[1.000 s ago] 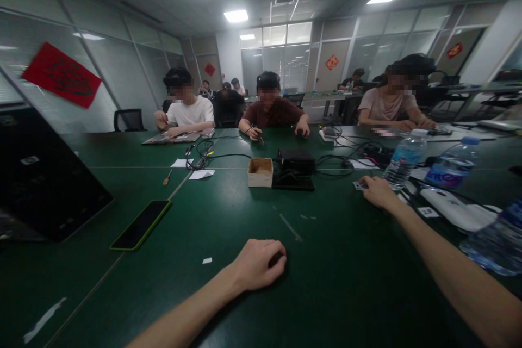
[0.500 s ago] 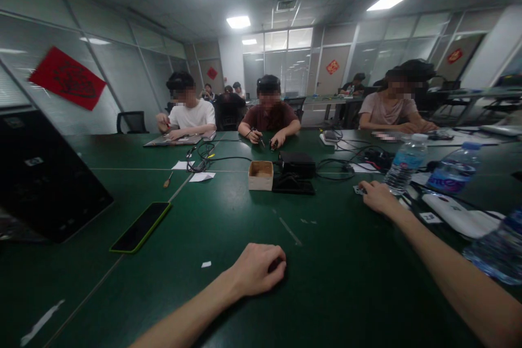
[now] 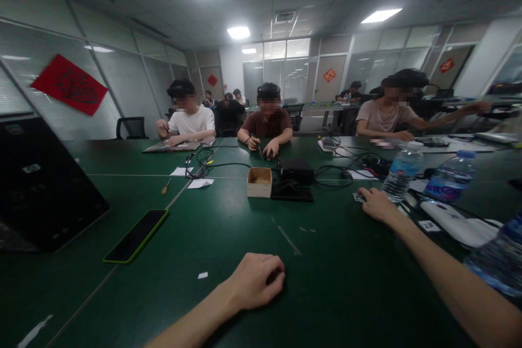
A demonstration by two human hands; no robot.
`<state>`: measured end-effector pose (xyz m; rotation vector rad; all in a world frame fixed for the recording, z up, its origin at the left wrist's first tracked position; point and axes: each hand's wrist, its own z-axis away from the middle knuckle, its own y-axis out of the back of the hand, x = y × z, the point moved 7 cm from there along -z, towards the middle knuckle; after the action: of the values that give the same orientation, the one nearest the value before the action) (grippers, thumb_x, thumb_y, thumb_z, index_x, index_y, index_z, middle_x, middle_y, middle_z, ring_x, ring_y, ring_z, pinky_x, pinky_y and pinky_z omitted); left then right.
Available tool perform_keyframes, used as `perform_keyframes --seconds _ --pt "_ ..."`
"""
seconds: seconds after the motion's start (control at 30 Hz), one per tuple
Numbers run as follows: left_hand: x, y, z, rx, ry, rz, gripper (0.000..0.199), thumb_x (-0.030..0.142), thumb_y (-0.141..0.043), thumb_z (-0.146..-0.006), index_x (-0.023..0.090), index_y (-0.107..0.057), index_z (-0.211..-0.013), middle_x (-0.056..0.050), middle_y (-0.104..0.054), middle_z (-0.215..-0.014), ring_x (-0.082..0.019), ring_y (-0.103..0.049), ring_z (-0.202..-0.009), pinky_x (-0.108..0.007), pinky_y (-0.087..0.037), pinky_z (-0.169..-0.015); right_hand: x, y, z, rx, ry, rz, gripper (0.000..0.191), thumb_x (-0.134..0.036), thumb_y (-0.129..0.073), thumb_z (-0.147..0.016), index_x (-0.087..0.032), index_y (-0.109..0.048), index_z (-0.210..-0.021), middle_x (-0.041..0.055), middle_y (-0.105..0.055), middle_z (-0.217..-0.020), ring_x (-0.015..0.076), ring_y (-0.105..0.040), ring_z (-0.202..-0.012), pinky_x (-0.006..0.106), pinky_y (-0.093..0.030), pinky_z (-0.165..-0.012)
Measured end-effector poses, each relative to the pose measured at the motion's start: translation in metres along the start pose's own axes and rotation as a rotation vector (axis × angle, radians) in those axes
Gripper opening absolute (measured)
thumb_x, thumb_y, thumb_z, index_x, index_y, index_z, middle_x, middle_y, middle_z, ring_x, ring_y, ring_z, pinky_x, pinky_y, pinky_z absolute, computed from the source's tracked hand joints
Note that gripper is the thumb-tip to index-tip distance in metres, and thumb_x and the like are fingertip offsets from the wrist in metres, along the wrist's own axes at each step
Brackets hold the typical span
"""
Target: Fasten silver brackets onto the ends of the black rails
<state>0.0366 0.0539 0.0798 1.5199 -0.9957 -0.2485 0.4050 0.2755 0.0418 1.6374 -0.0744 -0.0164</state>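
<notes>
Head view: right hand [image 3: 377,205] at a small grey flat piece [image 3: 357,197]

The right hand's fingertips rest on the small grey flat piece, which lies on the green table [image 3: 228,228] near an upright white-capped water bottle [image 3: 403,174]; whether they pinch it or only touch it, I cannot tell. The left hand [image 3: 258,281] lies nearer, fingers curled narrowly towards the thumb, its grip unclear, with a white scrap [image 3: 203,275] near its wrist

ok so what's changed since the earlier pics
The middle person's hand moved left in view, beside their other hand; the rightmost person's arm now stretches toward picture right. Your left hand stays curled on the table, your right hand at a small flat piece.
</notes>
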Motion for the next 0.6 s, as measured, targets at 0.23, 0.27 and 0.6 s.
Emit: perform_keyframes --seconds 0.23,0.27,0.6 --pt "-0.0028 -0.0029 -0.0003 -0.004 0.005 -0.012 0.01 0.021 -0.049 -0.089 0.018 -0.058 -0.091 0.001 -0.063 -0.076 -0.013 -0.057 -0.065 -0.021 -0.041 -0.061 -0.0018 0.001 0.0011 -0.003 0.026 0.022 0.039 -0.013 -0.043 -0.084 -0.014 -0.052 -0.122 0.0166 -0.055 -0.115 0.0285 -0.056 -0.102 0.035 -0.039 -0.087" --pt "-0.0031 -0.0035 -0.0002 -0.003 0.002 -0.016 0.01 0.021 -0.049 -0.089 0.018 -0.058 -0.091 0.001 -0.063 -0.076 -0.013 -0.057 -0.065 -0.021 -0.041 -0.061 -0.0021 0.0012 0.0013 -0.004 0.03 0.024 0.039 -0.014 -0.043 -0.084 -0.014 -0.052 -0.122 0.0165 -0.056 -0.115 0.0284 -0.056 -0.102 0.035 -0.038 -0.088" --pt "-0.0018 -0.0015 0.0004 -0.007 -0.001 -0.006 0.01 0.021 -0.049 -0.09 0.018 -0.058 -0.092 0.001 -0.062 -0.075 -0.012 -0.057 -0.065 -0.021 -0.04 -0.061 -0.0015 0.0033 0.002 0.001 0.032 0.004 0.042 -0.014 -0.044 -0.084 -0.017 -0.053 -0.125 0.0152 -0.056 -0.116 0.0282 -0.056 -0.103 0.036 -0.04 -0.087"
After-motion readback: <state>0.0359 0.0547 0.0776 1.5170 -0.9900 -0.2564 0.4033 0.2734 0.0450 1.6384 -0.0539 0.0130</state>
